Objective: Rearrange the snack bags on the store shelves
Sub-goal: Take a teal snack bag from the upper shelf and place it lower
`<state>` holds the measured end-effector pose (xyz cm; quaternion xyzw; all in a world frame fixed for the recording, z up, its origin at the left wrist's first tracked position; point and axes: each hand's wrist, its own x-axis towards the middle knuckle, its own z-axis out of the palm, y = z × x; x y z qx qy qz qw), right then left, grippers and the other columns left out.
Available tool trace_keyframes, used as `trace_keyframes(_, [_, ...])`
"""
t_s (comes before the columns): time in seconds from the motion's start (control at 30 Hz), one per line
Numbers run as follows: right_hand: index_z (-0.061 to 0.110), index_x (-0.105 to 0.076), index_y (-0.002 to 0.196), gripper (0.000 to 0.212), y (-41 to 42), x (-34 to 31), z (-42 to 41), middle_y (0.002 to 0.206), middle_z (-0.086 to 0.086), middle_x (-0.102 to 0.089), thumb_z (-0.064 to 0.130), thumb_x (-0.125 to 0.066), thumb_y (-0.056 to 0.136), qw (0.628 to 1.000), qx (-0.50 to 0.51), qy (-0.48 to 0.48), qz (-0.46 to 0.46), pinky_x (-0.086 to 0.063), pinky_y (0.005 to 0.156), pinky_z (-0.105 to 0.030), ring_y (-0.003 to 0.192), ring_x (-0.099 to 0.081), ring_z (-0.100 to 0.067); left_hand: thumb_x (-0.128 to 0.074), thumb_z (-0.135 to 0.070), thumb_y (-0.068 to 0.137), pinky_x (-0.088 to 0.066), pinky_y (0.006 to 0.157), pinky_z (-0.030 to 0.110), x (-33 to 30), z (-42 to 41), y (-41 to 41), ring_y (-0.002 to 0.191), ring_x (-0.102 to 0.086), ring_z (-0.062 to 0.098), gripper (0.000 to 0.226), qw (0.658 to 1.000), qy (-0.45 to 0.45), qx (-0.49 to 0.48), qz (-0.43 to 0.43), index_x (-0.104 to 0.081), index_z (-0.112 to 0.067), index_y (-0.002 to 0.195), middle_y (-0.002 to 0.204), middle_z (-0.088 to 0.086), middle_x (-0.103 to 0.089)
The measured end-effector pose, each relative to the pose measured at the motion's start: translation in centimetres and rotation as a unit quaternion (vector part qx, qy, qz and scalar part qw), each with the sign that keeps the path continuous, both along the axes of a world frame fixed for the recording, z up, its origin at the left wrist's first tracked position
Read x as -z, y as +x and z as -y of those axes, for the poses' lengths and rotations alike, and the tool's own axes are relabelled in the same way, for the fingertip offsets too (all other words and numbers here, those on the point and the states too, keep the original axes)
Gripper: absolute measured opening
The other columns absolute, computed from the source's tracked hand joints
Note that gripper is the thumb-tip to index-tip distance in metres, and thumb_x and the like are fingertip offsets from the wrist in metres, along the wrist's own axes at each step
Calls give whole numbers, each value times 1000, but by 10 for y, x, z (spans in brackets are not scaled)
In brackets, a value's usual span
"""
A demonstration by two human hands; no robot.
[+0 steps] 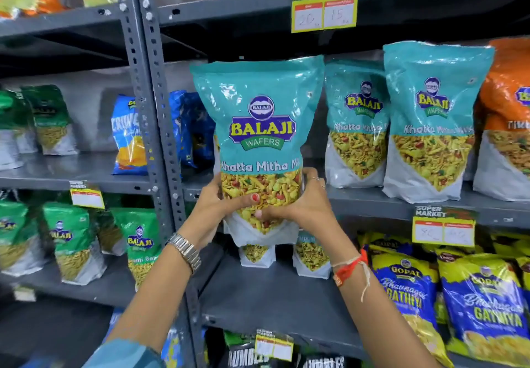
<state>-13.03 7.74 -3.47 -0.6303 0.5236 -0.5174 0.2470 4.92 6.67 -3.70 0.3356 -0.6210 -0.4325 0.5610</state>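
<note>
A person holds a teal Balaji Wafers Khatta Mitha bag (259, 126) upright in both hands in front of a grey metal store shelf (372, 198). The left hand (213, 208) grips the bag's lower left side and the right hand (307, 204) its lower right — fingers curled around the pack, thumbs pressed against its clear window, the two thumbs nearly meeting at the centre. A metal watch (185, 250) sits on the left wrist; red and white threads (351, 267) circle the right.

The held bag hangs at the left end of the middle shelf, its base below the shelf's front edge. To its right, two more Khatta Mitha bags (355, 126) (430, 120) stand upright on that shelf, followed by an orange Balaji bag (507, 115) at the frame's edge. A yellow "Super Market" price tag (324, 6) hangs from the shelf above, hand-marked 20 and 15.

On the shelf below stand two small mixture pouches (256, 253) (311, 255) and, to the right, blue-and-yellow Gopal gathiya packs (401, 287). The neighbouring rack to the left holds green Balaji bags (70, 241) and a blue chips bag (127, 135) — all standing.
</note>
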Motion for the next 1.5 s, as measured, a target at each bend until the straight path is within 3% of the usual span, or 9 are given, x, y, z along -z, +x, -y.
trace_keyframes(0.17, [24, -32, 103, 93, 17, 52, -7, 100, 12, -57, 34, -93, 33, 998, -28, 47, 38, -51, 89, -43, 101, -59, -19, -83, -19, 40, -56, 76, 22, 46, -2, 18, 101, -67, 14, 80, 999, 46, -6, 27, -53, -21, 114, 113, 3, -68])
trace_keyframes(0.3, [24, -29, 105, 93, 31, 99, 0, 103, 5, -58, 30, -93, 37, 996, 3, 72, 47, -47, 79, -32, 99, -59, -22, -91, -29, 26, -55, 71, 17, 84, 8, 28, 89, -69, 2, 89, 994, 81, 12, 71, -53, -28, 107, 100, -9, -70])
trace_keyframes(0.4, [28, -28, 111, 98, 41, 131, 10, 112, 0, -62, 32, -90, 35, 995, 31, 88, 40, -51, 84, -40, 105, -60, -26, -90, -35, 25, -54, 72, 16, 110, 21, 34, 93, -67, 2, 96, 990, 107, 11, 95, -51, -24, 112, 101, -12, -69])
trace_keyframes(0.63, [31, -34, 120, 98, 62, 194, 58, 117, 2, -61, 39, -83, 35, 993, 40, 110, 6, -47, 74, -33, 109, -60, -25, -85, 1, 47, -57, 78, 22, 181, 80, 51, 89, -65, 10, 66, 972, 165, -74, 149, -57, -10, 106, 92, -9, -68])
trace_keyframes(0.73, [31, -38, 119, 96, 69, 218, 80, 114, 5, -63, 38, -85, 36, 991, 28, 129, 5, -42, 71, -28, 108, -61, -22, -77, 14, 54, -54, 83, 36, 209, 98, 60, 81, -67, -4, 58, 965, 182, -88, 164, -58, -8, 104, 79, -18, -73])
trace_keyframes(0.9, [27, -38, 115, 90, 85, 251, 111, 103, 8, -57, 33, -85, 38, 984, 34, 172, 38, -47, 74, -33, 105, -62, -25, -79, 7, 56, -50, 88, 31, 231, 127, 69, 101, -60, 14, 70, 959, 188, -119, 174, -50, -7, 119, 109, 7, -64])
trace_keyframes(1.17, [30, -37, 109, 91, 96, 281, 136, 107, 2, -66, 41, -88, 35, 983, 31, 169, 70, -56, 71, -35, 96, -65, -17, -70, 13, 65, -41, 92, 27, 250, 146, 68, 111, -48, 17, 70, 946, 222, -134, 197, -40, 3, 127, 122, 11, -53])
trace_keyframes(1.37, [28, -28, 130, 111, 85, 269, 128, 126, 3, -47, 35, -91, 40, 987, -14, 145, 63, -45, 99, -32, 121, -46, -13, -73, 7, 65, -46, 83, 12, 245, 128, 49, 109, -45, 18, 77, 957, 187, -192, 114, -35, 0, 131, 123, 5, -46])
trace_keyframes(1.5, [23, -35, 136, 86, 49, 243, 101, 131, -6, -44, 19, -81, 63, 994, -12, 99, -33, -36, 94, -28, 125, -41, -22, -71, -20, 74, -51, 81, 41, 222, 95, 23, 92, -53, 18, 36, 920, 76, -378, 62, -54, -19, 106, 112, 4, -54])
